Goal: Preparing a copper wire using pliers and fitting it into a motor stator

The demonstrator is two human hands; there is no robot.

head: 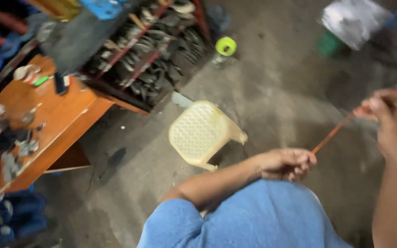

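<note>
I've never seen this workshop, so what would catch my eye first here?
Most likely the pale plastic stool standing on the grey floor at centre. Next, the thin orange strip stretched between the left hand and the right hand, and the cluttered orange wooden table at left.

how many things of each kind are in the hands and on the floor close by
hands: 2, left hand and right hand
thin orange rod held between both hands: 1
cream plastic stool on the floor: 1
jar with a yellow-green lid: 1
total: 5
</note>
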